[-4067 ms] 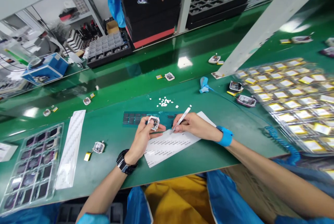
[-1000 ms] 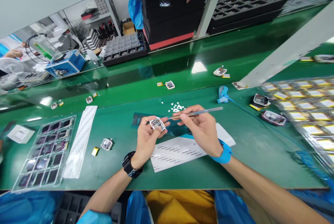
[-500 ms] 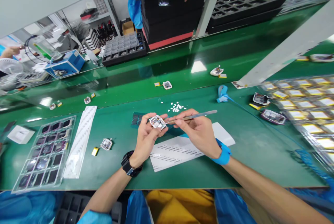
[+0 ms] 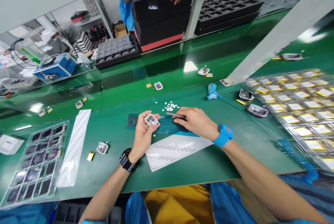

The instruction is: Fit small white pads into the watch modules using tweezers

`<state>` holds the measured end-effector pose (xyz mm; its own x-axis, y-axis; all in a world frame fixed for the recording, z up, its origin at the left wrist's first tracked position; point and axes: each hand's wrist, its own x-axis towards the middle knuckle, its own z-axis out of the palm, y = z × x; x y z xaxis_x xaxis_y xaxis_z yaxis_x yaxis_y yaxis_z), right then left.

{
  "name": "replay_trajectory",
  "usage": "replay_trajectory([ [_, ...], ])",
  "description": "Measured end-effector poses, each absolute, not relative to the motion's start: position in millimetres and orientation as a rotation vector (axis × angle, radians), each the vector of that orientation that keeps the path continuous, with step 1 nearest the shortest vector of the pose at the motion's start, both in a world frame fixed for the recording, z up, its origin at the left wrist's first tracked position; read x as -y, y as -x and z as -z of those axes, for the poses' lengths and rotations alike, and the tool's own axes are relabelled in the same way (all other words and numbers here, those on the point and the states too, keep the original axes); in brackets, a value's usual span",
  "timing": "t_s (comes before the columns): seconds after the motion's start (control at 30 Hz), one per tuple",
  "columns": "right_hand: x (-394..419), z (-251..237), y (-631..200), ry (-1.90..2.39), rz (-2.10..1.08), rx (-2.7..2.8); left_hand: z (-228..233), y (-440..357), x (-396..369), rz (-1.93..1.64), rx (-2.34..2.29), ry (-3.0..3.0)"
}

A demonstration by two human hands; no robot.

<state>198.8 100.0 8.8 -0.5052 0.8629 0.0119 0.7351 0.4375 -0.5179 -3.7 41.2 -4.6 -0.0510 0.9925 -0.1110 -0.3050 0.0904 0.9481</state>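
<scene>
The left hand (image 4: 144,132) is pinching the small square module (image 4: 151,119) just above the white label sheet (image 4: 174,150), while the right hand (image 4: 194,122) is gripping tweezers (image 4: 175,115) beside it; a loosening grip could drop the module onto the table (image 4: 112,168).

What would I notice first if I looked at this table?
Right in the middle, the left hand pinches a small square part, while the right hand holds tweezers low over the green table. Just behind them lies a scatter of tiny white bits. Far right, a clear tray of yellow pieces shines.
</scene>
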Motion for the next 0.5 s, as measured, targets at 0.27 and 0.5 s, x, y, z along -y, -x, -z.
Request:
replay_trajectory([
  [0.27, -98.9, -13.8, -207.8, 1.228, -0.824, 1.799, 20.7, -3.5, -41.6, -1.146, -1.031, -0.808],
  [0.5, -91.8, 13.7, -218.9, 1.237, -1.349, 1.437, 22.6, -4.7, -42.9, -1.086, -1.053, -0.792],
])
